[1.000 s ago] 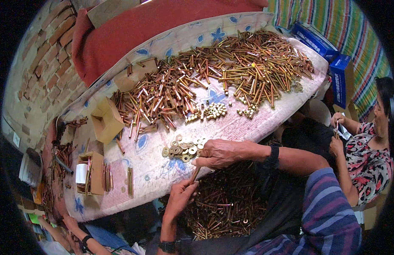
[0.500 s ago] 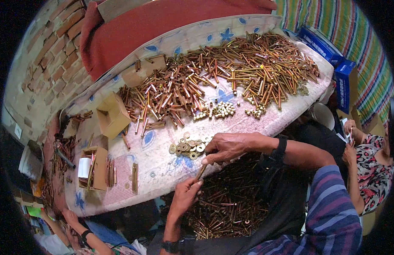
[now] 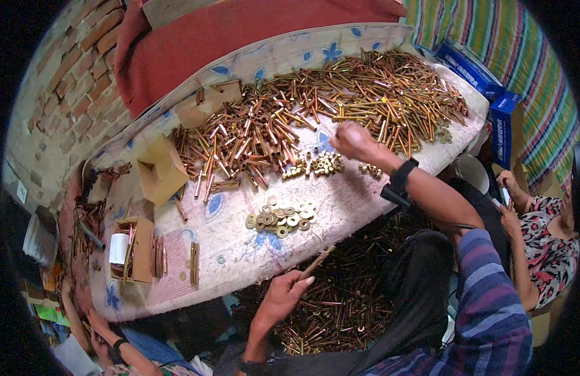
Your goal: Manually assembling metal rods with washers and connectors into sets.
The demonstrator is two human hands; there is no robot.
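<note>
My left hand (image 3: 286, 298) is closed round a slim brass-coloured bolt (image 3: 317, 262), which points up and to the right just past the table's near edge. Smeared by motion, my right hand (image 3: 356, 143) hangs over the table beside the pile of small nuts (image 3: 331, 164), close to the loose bolts; its fingers cannot be made out. A heap of flat washers (image 3: 282, 217) lies between the two hands, towards the near edge. Beyond, a wide spread of bolts and metal tubes (image 3: 258, 135) covers the back of the table.
An open cardboard box (image 3: 161, 172) stands at the left, with another box (image 3: 139, 250) holding rods nearer me. Many metal rods (image 3: 340, 301) lie below the table edge. Blue boxes (image 3: 506, 125) stand far right. One person (image 3: 547, 244) works at the right; another person's arm (image 3: 124, 348) shows lower left.
My right hand has left the bolt's end near the washers and moved up and away towards the nuts and loose bolts. My left hand, keeping the bolt, has shifted slightly right.
</note>
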